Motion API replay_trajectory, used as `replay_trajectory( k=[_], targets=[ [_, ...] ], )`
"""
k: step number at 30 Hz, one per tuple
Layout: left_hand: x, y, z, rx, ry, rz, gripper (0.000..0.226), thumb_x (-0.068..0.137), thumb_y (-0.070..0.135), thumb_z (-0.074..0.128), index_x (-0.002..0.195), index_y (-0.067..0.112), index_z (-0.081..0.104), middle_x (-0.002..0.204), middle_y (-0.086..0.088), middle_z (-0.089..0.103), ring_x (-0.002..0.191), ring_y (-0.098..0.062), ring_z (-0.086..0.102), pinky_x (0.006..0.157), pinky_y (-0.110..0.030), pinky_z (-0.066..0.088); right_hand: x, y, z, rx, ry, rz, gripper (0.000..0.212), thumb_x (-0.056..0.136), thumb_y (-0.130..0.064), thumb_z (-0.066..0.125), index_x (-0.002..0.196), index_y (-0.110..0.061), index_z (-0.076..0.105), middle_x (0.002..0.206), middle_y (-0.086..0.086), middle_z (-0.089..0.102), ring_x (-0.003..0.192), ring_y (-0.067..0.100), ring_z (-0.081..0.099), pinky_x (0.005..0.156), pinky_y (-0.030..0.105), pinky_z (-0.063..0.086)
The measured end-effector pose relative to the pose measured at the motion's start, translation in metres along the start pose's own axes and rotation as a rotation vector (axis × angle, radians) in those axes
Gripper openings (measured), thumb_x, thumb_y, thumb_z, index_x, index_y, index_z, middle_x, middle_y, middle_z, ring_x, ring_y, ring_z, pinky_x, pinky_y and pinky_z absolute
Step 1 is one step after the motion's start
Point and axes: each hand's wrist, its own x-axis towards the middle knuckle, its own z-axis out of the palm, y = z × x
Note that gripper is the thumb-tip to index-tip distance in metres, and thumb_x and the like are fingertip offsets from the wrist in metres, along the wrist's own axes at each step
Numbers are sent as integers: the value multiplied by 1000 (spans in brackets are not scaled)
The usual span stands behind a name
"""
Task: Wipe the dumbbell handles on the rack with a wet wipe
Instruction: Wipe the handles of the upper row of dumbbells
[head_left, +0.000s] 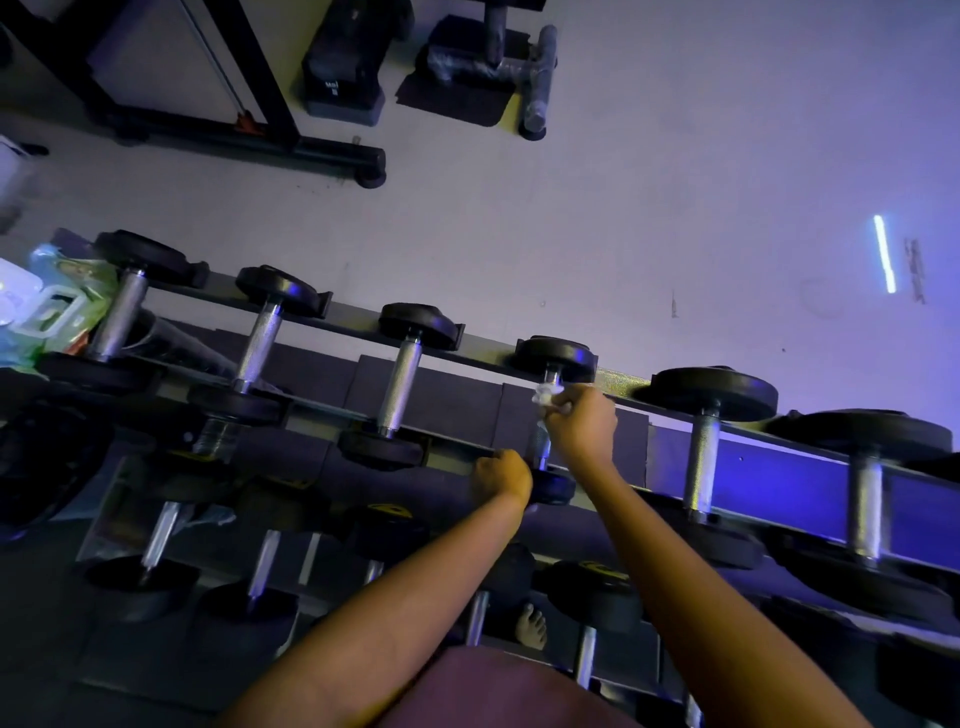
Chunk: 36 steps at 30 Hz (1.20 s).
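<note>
Pale gym floor (623, 218) ran behind the two-tier dumbbell rack (800, 483), my right hand (582, 421) had fingers clamped on the white wet wipe (546, 397), wipe sat at the far end of the fourth top-row dumbbell handle (543, 447), my left hand (501, 475) gripped the front rail (457, 444) beside it, fingers curled.

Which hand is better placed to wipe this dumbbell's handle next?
Probably the right hand: it pinches the wet wipe against the far end of the dumbbell handle. The left hand holds no wipe and rests at the front rail.
</note>
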Motion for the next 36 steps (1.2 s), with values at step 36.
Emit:
replay_trajectory(
  k=[36],
  targets=[
    [28,-14,-11,-497,-605,-487,33,91,27,45,92,-2,61,71,-24,69,79,-39,61,54,-54,56,-33,34,7,24,-39,-32,6,80,-1,68,81,-6,71,82,5,64,81,22,63,74,34,55]
  ],
)
